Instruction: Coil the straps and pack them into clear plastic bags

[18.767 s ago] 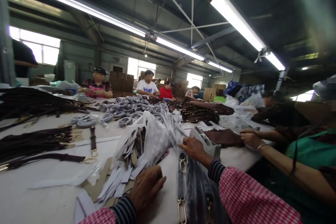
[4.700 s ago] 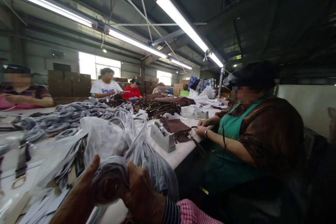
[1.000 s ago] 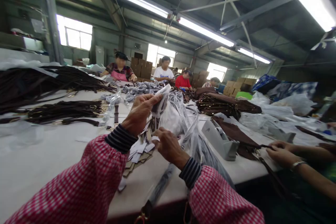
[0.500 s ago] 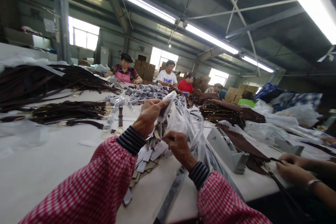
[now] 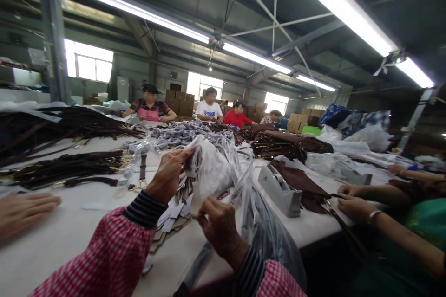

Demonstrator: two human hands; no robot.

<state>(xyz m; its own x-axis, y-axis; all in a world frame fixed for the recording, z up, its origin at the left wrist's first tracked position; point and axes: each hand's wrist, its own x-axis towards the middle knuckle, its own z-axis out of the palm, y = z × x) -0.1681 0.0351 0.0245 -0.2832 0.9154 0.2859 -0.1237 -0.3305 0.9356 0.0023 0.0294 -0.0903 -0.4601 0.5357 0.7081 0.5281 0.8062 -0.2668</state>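
Observation:
My left hand (image 5: pixel 167 174) is closed, with thumb and fingers pinching the edge of a clear plastic bag (image 5: pixel 213 167) that spreads out to its right. Lower and nearer to me, my right hand (image 5: pixel 221 229) is closed in a pinch at a flat beige tag (image 5: pixel 196 200) that stands up beside the bag; its fingertips are partly hidden. Beneath my hands lies a loose pile of white and beige tags (image 5: pixel 170 216). A dark strap in plastic wrap (image 5: pixel 198 262) runs along the table under my right wrist.
A grey tape dispenser (image 5: pixel 280 192) stands to the right. Dark brown straps (image 5: pixel 69 167) lie left; grey coiled straps (image 5: pixel 184 132) and brown bags (image 5: pixel 278 144) lie beyond. A co-worker's hand (image 5: pixel 29 211) rests at left. Another co-worker's hands (image 5: pixel 355 199) work at right.
The plastic bag has spread wider beside my left hand. My right hand has moved lower, with a beige tag at its fingertips. A co-worker's hand has come in at left, and the view has shifted right.

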